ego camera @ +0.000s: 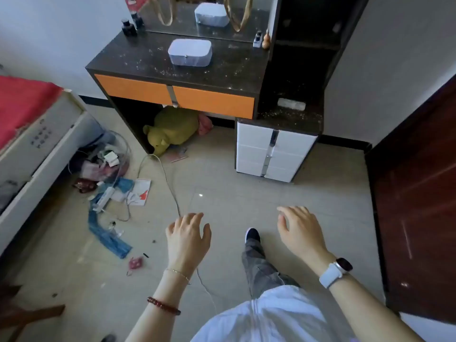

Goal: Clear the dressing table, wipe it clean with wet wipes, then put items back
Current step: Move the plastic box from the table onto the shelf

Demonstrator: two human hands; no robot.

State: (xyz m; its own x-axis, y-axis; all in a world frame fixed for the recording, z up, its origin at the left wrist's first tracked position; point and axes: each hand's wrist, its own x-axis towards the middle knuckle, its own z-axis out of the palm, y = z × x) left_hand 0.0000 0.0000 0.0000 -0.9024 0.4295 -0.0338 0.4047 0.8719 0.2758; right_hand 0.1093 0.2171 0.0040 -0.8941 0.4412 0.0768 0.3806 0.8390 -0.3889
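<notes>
While the dusty dressing table (148, 58) stands ahead against the wall, a white lidded box (190, 52) sits mid-top, dark bottles (128, 27) at its back-left corner. Left hand (188, 239) and right hand (299, 230) hover over floor, fingers spread, empty.

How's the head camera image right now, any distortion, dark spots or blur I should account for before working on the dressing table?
Head view: wide-angle bending curves the black speckled dressing table and the dark red door; the tall black shelf unit is too dark to read inside; the pale rectangular plastic box looks soft; both empty hands, left hand and right hand, are fairly sharp.
</notes>
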